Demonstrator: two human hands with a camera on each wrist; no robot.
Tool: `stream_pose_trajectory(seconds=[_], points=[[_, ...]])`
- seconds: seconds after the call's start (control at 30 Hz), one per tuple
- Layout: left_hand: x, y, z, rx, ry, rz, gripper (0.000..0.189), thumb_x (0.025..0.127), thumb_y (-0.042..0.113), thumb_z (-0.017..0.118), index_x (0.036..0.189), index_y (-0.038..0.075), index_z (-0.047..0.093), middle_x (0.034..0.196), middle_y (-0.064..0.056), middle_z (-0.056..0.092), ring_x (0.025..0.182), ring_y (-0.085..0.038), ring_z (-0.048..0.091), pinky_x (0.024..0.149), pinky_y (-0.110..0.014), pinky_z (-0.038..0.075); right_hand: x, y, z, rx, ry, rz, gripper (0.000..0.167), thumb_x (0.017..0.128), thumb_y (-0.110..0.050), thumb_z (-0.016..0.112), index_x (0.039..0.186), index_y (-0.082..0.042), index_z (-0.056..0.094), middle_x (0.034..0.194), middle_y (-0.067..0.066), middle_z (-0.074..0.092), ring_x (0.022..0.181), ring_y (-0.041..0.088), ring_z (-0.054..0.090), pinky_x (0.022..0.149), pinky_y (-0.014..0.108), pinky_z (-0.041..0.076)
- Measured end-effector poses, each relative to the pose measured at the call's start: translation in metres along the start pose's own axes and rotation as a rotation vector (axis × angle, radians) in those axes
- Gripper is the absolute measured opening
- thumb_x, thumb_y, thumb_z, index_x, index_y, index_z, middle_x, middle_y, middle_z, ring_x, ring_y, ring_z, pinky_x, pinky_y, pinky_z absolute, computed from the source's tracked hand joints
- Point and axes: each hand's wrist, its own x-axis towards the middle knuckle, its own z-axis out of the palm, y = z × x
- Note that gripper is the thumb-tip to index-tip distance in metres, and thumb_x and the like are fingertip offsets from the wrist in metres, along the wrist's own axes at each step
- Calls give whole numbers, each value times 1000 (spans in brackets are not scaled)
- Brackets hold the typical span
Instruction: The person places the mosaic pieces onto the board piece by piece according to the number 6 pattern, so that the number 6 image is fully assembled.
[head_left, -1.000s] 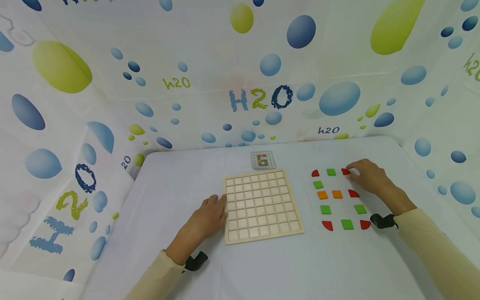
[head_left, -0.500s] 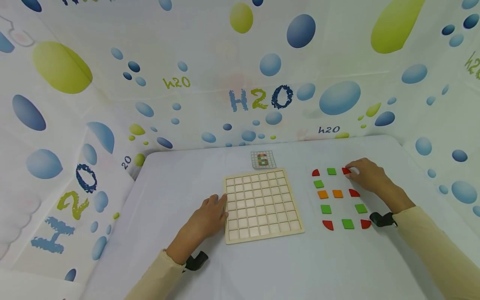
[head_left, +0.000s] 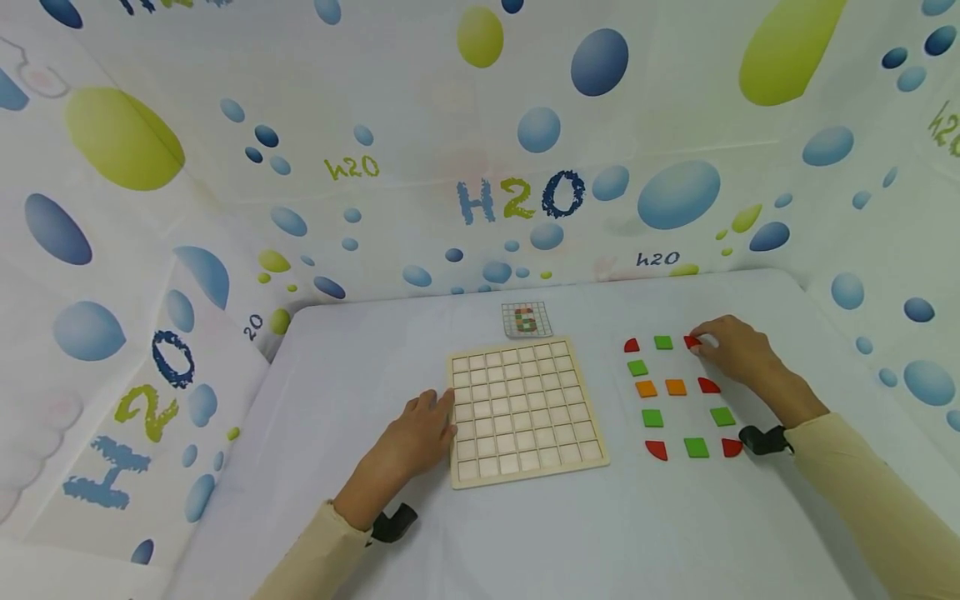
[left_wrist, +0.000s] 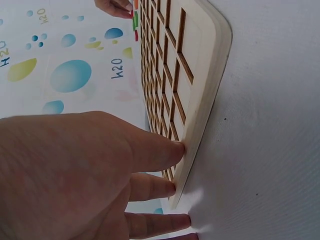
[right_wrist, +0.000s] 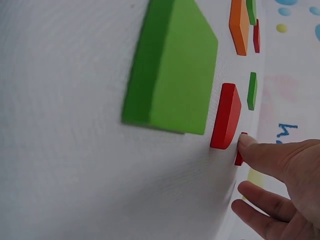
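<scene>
My right hand [head_left: 731, 348] is at the far right corner of a group of flat coloured pieces. Its thumb and index finger pinch a red quarter-circle piece [head_left: 691, 342]; in the right wrist view this piece [right_wrist: 239, 159] still lies on the cloth, with the thumb on it. My left hand [head_left: 420, 429] rests beside the wooden grid board [head_left: 531, 475], thumb and fingertips touching its left edge. The left wrist view shows these fingers [left_wrist: 155, 187] mostly straight against the pale rim. No coloured piece lies in the board's square cells.
Green squares [head_left: 696, 447], orange squares [head_left: 676, 387] and other red quarter-circles [head_left: 656, 450] lie spaced apart right of the board. Behind the board lies a small gridded card [head_left: 527, 320] with a coloured figure. A patterned curtain [head_left: 405, 242] borders the white-covered table [head_left: 525, 542].
Both hands hold almost the same places throughout. The board and pieces have not visibly moved, apart from a slight shift of the whole head view.
</scene>
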Motion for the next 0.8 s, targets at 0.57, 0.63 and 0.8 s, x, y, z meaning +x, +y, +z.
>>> stream_pose_trajectory(seconds=[0.57,0.63,0.8], points=[[-2,0,-1,-13,-10,2,56,111,20,54,161,0,39,158,-31,41,147,-49,42,105,-64,50,-3,1,2,-13,26,-11,36,102,-12,69,133,5,65,136,36,56,126,55,49,103,73,45],[-2,0,0,-13,-10,2,56,111,20,54,161,0,39,158,-31,41,147,-49,42,105,-64,50,-3,1,2,-10,27,-13,35,102,-12,69,132,5,65,136,36,57,125,55,50,103,73,45],[-1,-1,1,-11,-12,-3,56,111,21,54,161,1,38,158,-31,41,147,-48,42,105,-64,49,-3,0,2,-5,28,-17,31,102,-11,67,128,6,65,135,37,56,124,55,50,103,72,46]])
